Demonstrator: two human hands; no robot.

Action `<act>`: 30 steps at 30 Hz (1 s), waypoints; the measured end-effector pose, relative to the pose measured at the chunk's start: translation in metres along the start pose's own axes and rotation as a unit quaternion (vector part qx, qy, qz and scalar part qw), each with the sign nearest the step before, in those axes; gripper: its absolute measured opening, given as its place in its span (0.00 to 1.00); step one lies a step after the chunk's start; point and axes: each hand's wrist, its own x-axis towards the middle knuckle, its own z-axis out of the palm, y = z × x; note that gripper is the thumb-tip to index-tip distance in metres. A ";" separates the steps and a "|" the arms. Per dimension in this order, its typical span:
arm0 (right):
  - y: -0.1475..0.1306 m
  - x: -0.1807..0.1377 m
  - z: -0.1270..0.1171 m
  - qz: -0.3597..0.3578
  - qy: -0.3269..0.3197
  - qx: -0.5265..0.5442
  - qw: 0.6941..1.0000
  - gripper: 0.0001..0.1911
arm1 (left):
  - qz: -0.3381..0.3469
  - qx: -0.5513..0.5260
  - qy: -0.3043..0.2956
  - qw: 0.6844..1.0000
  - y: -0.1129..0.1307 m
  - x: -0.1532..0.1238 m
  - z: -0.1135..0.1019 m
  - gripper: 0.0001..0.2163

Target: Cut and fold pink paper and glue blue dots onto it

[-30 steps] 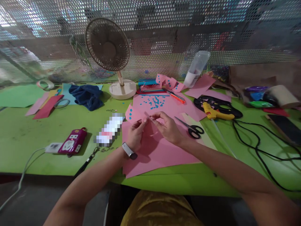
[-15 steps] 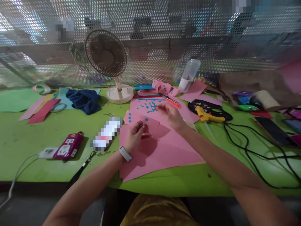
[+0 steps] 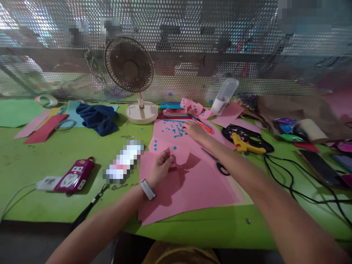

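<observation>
My left hand [image 3: 162,163] pinches a pink paper strip [image 3: 183,156] whose left part carries a few small blue diamond shapes. Farther forward, my right hand [image 3: 194,131] reaches down to many tiny blue paper pieces [image 3: 176,129] scattered on pink paper. Its fingertips are drawn together at the edge of these pieces; whether one is between them is too small to tell. Under both hands lies a large pink paper sheet [image 3: 192,190]. Scissors [image 3: 217,161] with dark handles rest on it, partly beneath my right forearm.
Right of my arm are a yellow glue gun [image 3: 244,143] and a black cable [image 3: 286,172]. A fan [image 3: 141,113] stands at the back, near a clear bottle [image 3: 227,93] and a red cutter [image 3: 205,126]. A phone [image 3: 125,161] and purple power strip [image 3: 78,176] lie left.
My right hand has lowered from above the pink paper onto the edge of the blue pieces. My left hand keeps its hold, with the strip turned flatter. The scissors have come into sight.
</observation>
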 end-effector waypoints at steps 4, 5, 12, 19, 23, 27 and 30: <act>-0.014 0.017 0.003 -0.055 -0.045 -0.062 0.996 0.10 | -0.008 0.002 -0.010 1.000 -0.001 0.001 -0.001 0.20; -0.016 0.021 0.004 -0.066 -0.053 -0.075 0.994 0.10 | -0.006 0.002 -0.010 1.000 -0.001 0.001 -0.001 0.19; -0.021 0.036 0.010 -0.124 -0.089 -0.142 0.978 0.09 | -0.005 -0.023 -0.002 1.000 -0.002 0.002 0.000 0.17; -0.029 0.039 0.009 -0.131 -0.099 -0.187 0.968 0.14 | 0.000 -0.039 -0.001 0.999 -0.001 0.002 0.000 0.15; -0.028 0.039 0.008 -0.116 -0.098 -0.201 0.968 0.14 | 0.005 -0.035 0.000 0.999 -0.001 0.003 -0.001 0.16; -0.022 0.037 0.006 -0.107 -0.093 -0.202 0.969 0.13 | 0.007 -0.038 -0.001 0.999 -0.002 0.002 -0.001 0.19; -0.022 0.036 0.007 -0.120 -0.098 -0.201 0.967 0.12 | 0.018 -0.034 -0.002 0.999 -0.003 0.002 -0.001 0.18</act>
